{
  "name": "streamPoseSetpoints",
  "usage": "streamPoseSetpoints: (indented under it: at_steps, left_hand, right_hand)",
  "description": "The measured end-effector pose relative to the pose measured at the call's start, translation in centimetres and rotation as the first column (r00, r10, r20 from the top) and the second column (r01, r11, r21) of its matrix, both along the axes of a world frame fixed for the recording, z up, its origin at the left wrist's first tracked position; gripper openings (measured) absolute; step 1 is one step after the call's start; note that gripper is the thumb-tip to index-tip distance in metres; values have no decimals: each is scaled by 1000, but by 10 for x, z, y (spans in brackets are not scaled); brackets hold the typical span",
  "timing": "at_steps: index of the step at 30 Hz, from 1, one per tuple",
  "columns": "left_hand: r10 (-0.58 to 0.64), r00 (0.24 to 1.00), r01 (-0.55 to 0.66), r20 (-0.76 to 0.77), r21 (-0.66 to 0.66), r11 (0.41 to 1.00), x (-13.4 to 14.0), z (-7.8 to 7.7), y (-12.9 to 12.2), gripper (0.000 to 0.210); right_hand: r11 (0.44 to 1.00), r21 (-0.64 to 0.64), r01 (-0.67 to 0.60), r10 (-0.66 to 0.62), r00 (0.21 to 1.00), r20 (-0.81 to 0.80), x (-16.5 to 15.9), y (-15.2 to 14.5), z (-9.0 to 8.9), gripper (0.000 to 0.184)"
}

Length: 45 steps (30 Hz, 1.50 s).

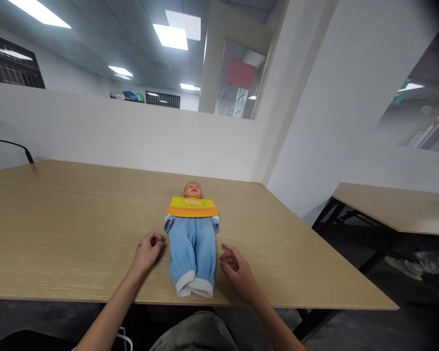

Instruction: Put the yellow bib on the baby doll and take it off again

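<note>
A baby doll [192,190] lies on its back on the table, head toward the wall. It wears light blue trousers [183,243] with white cuffs and has blue sleeves at its sides. Across its chest is a yellow bib [179,202] with an orange lower edge and a white print. To the left of the doll's legs, my left hand [146,252] rests on the table, its fingers curled in with nothing showing in them. My right hand [238,270] lies to the right of the legs, fingers loosely bent and apart, holding nothing. Neither hand touches the doll.
The wooden table [76,234] has its front edge close to my lap. A white partition wall [161,141] with a window stands behind it. At the far left is a black cable [10,142]. Another table [395,204] stands at the right, past a gap.
</note>
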<state>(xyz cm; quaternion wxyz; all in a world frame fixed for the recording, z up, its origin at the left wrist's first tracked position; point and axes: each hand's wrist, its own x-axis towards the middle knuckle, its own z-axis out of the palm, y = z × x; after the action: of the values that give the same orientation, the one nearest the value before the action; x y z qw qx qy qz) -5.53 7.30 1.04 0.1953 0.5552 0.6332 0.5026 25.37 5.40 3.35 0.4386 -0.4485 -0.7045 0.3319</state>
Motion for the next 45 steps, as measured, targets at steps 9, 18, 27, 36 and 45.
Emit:
streamPoseSetpoints:
  at_steps: [9,18,27,36,45]
  left_hand:
    - [-439,898,439,-14,9,898,48,21,-98,58]
    - [-257,949,277,-184,91,957,71,4,-96,35]
    - [-169,935,224,-313,148,963,78,-7,-97,39]
    - [-130,933,208,-336,208,956,77,-13,-96,40]
    - [-100,924,194,-370,227,954,68,-27,-93,42]
  right_hand:
    - [834,540,-113,-128,913,388,-26,-58,-4,62]
    - [816,576,-50,-228,887,400,-45,-53,-17,52]
    - [848,530,0,-210,918,336,-49,-52,-27,46]
    - [854,520,29,-214,930,298,-47,-52,-32,40]
    - [819,574,5,-188,947,259,-44,-49,-30,53]
